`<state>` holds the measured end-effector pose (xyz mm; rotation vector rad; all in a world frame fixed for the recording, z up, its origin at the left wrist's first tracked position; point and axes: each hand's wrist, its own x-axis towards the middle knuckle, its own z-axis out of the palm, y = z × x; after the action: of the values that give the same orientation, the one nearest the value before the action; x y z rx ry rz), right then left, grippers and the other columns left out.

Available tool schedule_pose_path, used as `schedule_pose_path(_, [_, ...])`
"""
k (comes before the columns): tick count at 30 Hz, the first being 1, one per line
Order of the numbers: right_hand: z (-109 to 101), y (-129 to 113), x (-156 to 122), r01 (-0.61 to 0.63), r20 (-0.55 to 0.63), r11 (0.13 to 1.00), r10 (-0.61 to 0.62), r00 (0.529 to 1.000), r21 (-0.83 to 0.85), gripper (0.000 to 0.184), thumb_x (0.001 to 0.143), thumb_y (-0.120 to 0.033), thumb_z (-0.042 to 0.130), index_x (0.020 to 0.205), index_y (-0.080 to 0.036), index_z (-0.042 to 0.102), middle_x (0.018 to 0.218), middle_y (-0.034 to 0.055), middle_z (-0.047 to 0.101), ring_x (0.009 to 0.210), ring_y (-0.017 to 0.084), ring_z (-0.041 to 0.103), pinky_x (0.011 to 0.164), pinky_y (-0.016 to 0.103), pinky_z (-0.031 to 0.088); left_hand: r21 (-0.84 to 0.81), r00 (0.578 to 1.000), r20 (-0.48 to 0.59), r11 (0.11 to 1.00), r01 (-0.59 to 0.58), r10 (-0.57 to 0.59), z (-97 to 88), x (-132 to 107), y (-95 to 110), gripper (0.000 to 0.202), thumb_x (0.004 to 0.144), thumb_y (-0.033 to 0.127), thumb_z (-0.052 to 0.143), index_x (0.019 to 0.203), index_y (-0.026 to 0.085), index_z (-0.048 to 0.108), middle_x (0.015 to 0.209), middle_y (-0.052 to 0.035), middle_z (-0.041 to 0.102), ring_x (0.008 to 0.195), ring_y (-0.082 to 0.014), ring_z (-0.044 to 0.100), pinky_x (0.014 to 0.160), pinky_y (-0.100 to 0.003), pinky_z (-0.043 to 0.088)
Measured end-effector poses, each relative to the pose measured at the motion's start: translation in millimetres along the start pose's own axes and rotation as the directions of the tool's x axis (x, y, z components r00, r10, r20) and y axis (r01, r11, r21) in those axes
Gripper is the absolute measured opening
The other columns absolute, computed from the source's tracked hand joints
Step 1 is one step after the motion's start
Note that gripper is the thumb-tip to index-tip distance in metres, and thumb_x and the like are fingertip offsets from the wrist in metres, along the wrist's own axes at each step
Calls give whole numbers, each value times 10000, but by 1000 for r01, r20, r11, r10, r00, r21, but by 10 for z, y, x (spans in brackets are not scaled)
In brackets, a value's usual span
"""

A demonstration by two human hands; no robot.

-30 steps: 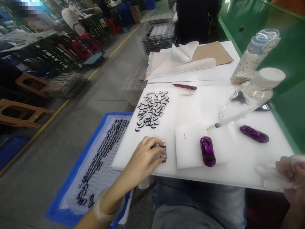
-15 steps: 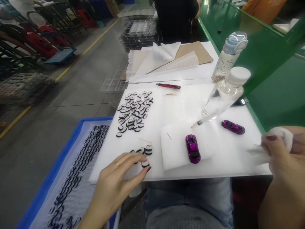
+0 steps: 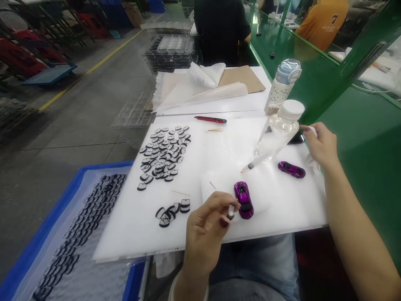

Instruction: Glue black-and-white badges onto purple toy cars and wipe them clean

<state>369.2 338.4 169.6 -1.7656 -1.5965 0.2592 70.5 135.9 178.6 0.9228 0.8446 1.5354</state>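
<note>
My left hand (image 3: 205,232) is closed in a pinch on a small black-edged white piece (image 3: 231,212), just left of a purple toy car (image 3: 244,200) on a white foam pad (image 3: 219,175). Over at the table's right edge, my right hand (image 3: 322,144) is closed around a crumpled white tissue (image 3: 312,130), mostly hidden by the fingers. Beside those fingers lies a dark, shiny flat object (image 3: 297,139). A second purple toy car (image 3: 291,169) rests nearer to me. Several similar black-edged pieces (image 3: 165,216) lie in a small group at left.
A larger spread of these pieces (image 3: 163,154) covers the table's left side. A clear bottle with a thin nozzle (image 3: 275,129) leans near the drinking bottle (image 3: 282,85). A red cutter (image 3: 210,119) lies farther back. Beside the table, a blue tray (image 3: 84,217) holds rows of dark pieces.
My left hand has lifted a piece from the small group and carried it right, toward the nearer car. My right hand has moved forward and left with the tissue, to the dark object.
</note>
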Motion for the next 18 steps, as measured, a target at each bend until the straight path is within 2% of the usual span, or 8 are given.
schedule_pose_path(3, [31,112,-106,-29,-107,998,35,994,49,234,930,-400,450,843,-238,594,1049,58,744,839,231,634,776,380,472,-92,996,-61,994,54,-59,8,20,-43,229,844,469,749,924,259,799,790,-39,686,743,-123,637,723,-209,576])
schedule_pose_path(8, [67,218,-137,-25,-136,991,42,990,128,190,902,-356,479,790,-247,587,1004,24,753,877,236,664,804,376,496,-144,989,-85,984,108,-121,-15,44,-75,300,754,524,807,860,243,800,733,-19,685,657,-93,639,629,-148,569])
schedule_pose_path(14, [109,185,-146,-21,-105,987,38,994,161,170,884,-314,482,788,-244,604,992,20,757,815,211,657,760,352,490,-133,983,-75,979,154,-165,-47,39,-45,291,729,518,827,835,249,793,711,-12,685,672,-106,662,634,-149,582])
schedule_pose_path(18, [115,163,-117,42,-52,990,-36,998,135,166,866,-292,500,777,-241,630,950,19,759,781,208,657,741,349,487,-128,984,-69,980,152,-162,-68,21,-56,282,731,505,831,848,251,792,725,-13,689,683,-107,664,661,-154,585])
